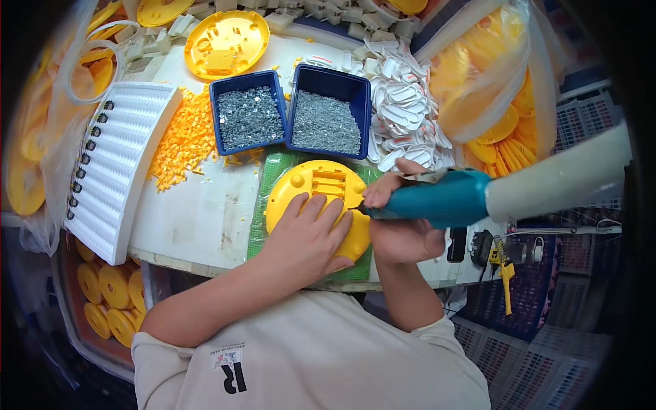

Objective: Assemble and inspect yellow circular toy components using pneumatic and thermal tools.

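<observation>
A round yellow plastic housing (350,179) lies on a green mat (258,229), with a battery compartment in its upper face. My left hand (301,236) rests flat across the housing, fingers spread over its surface below the compartment. A teal electric screwdriver (437,198) is gripped in my right hand (403,239), held nearly level from the right. Its bit (354,208) points left over the right part of the housing, close to my left fingertips. Whether the bit touches a screw cannot be made out.
Behind the mat stand two blue bins (294,147) of small metal screws. Orange plastic pieces (179,140) and white oval parts (400,102) are heaped on either side. A white ribbed tray (123,164) is at left; a bag of yellow parts (482,82) at back right.
</observation>
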Tool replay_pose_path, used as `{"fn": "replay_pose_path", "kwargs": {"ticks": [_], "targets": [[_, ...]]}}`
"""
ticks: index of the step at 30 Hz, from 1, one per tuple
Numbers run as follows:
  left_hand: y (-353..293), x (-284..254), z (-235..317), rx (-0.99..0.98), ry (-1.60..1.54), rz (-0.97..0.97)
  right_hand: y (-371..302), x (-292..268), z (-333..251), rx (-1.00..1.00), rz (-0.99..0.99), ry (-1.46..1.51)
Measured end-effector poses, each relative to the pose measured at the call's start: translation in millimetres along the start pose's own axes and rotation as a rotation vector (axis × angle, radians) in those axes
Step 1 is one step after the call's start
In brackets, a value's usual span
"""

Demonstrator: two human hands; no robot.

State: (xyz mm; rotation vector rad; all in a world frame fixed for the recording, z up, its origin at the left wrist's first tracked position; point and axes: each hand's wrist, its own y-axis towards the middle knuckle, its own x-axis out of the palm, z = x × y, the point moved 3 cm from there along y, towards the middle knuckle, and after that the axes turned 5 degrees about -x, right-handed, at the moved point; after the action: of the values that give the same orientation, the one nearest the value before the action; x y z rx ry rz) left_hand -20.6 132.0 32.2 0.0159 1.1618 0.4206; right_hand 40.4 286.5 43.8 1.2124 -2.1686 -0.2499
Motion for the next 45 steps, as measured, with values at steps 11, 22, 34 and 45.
{"fn": "replay_pose_path", "kwargs": {"ticks": [11,22,34,45], "targets": [[0,3,0,-0.010,0.013,0.013,-8,-13,24,0.065,0.011,0.065],[-19,-24,-34,0.173,0.079,-0.224,36,7,-21,-0.010,-0.068,0.088],[35,-88,-54,0.142,-0.277,-0.026,8,-19,-20,-0.019,-0.092,-0.540],[16,-53,-57,0.089,-0.383,0.408,-12,-17,-12,-0.086,-0.202,-0.651]]}}
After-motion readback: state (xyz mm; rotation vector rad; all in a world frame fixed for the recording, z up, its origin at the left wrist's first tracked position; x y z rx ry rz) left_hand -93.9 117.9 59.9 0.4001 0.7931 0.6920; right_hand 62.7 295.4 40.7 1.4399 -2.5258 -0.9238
